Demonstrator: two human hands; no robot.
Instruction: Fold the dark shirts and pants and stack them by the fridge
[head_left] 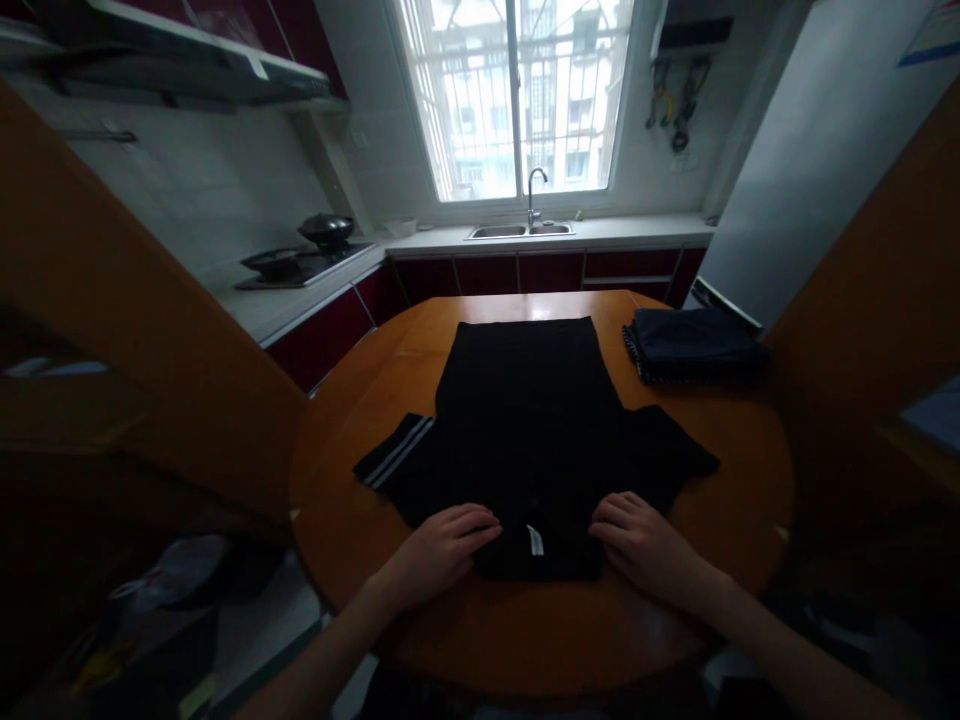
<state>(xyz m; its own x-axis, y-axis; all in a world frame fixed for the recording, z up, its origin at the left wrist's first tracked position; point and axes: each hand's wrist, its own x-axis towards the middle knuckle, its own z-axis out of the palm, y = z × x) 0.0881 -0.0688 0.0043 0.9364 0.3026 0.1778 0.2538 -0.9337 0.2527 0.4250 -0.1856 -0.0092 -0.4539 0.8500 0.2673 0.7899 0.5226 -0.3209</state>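
A black short-sleeved T-shirt (525,400) lies spread on the round wooden table (341,520), its hem toward the window and its collar toward me. Two pale stripes cross the left sleeve, and a small white label shows at the neck. My left hand (450,540) is closed on the shirt's edge, left of the collar. On the other side of the collar, my right hand (637,540) pinches the cloth with its fingers bent together. The fabric partly hides the fingertips of both hands.
A folded stack of dark clothes (697,340) lies at the table's back right. Beyond stand a counter with a sink (499,232), a stove with pans (326,228), and a fridge (802,150). Wooden panels flank the table on both sides.
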